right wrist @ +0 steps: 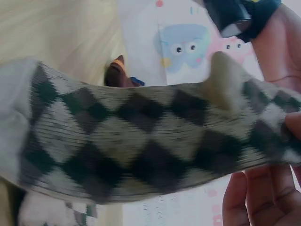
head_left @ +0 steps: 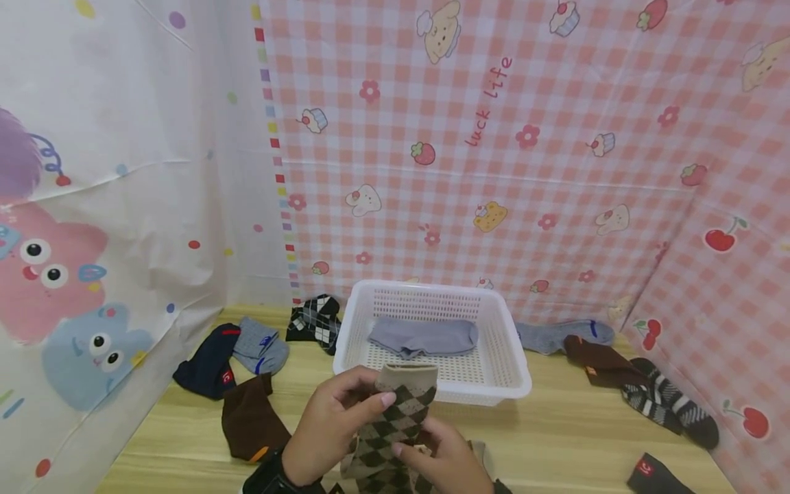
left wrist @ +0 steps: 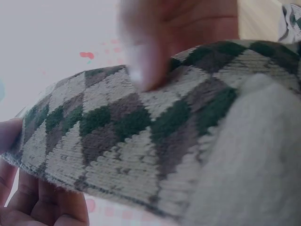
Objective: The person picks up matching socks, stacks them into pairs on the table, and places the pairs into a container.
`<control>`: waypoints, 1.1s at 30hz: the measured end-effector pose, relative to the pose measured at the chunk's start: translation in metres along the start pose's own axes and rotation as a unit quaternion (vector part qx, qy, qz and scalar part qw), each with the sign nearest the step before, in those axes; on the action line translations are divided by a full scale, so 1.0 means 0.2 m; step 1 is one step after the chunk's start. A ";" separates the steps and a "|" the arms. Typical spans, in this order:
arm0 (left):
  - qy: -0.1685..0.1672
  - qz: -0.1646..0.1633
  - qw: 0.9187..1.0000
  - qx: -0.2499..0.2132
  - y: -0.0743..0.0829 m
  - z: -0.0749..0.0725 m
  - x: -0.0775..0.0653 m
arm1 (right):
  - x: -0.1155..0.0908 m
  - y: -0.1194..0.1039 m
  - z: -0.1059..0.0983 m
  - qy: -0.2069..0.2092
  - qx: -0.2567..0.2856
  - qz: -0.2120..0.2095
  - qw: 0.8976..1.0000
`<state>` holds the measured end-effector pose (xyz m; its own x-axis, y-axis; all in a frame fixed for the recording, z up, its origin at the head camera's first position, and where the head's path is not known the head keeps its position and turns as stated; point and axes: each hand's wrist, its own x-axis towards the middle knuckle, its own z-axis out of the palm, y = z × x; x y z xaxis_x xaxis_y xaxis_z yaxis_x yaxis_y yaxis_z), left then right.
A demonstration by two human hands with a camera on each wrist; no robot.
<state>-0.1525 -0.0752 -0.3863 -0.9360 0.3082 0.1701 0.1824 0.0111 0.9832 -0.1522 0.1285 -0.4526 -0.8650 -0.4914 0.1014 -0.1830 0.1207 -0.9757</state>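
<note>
A beige sock [head_left: 404,405] with dark green and brown diamonds is held upright in front of the basket, its plain cuff at the top. My left hand [head_left: 324,422] grips it just below the cuff, thumb across the front. Lower down, my right hand [head_left: 447,456] pinches the same sock by its side. In the right wrist view the diamond sock [right wrist: 150,136] stretches across, with the fingers [right wrist: 258,197] of my left hand behind one end. More beige patterned fabric [head_left: 352,466] shows beneath the hands, partly hidden by them.
A white plastic basket [head_left: 521,374] stands behind the hands with a grey sock [head_left: 426,336] in it. Leftward lie a black argyle sock [head_left: 315,322], grey [head_left: 259,343], navy [head_left: 210,363] and brown socks [head_left: 253,418]. Rightward are grey [head_left: 555,335], brown [head_left: 601,360], black-and-white [head_left: 669,401] and dark grey socks [head_left: 657,477].
</note>
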 end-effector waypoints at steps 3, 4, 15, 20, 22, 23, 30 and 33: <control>0.021 0.012 1.000 -0.008 0.02 -0.02 -0.01 | 0.01 0.03 0.01 -0.012 0.016 0.012 1.000; 0.028 0.017 0.999 -0.009 0.03 -0.02 -0.01 | 0.01 0.04 0.02 -0.016 0.018 0.013 1.000; 0.102 0.046 0.993 -0.040 0.07 -0.07 -0.01 | 0.04 0.15 0.05 -0.045 -0.015 0.001 0.999; 0.134 0.061 0.988 -0.043 0.10 -0.12 -0.01 | 0.04 0.17 0.07 -0.049 -0.022 0.023 0.998; 0.154 0.068 0.985 -0.049 0.11 -0.15 -0.01 | 0.04 0.18 0.07 -0.054 -0.013 0.035 0.998; 0.165 0.074 0.982 -0.053 0.12 -0.17 -0.01 | 0.04 0.18 0.07 -0.057 -0.001 0.039 0.998; 0.229 0.102 0.965 -0.071 0.15 -0.28 -0.02 | 0.05 0.20 0.06 -0.063 -0.004 0.031 0.998; 0.243 0.126 0.959 -0.080 0.15 -0.32 -0.02 | 0.05 0.20 0.06 -0.070 -0.007 0.024 0.997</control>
<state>-0.1618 -0.1369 -0.3531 -0.9053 -0.1974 0.3761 0.4088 -0.1645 0.8977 -0.1634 0.1180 -0.4930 -0.7994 -0.6003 0.0262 -0.1510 0.1584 -0.9758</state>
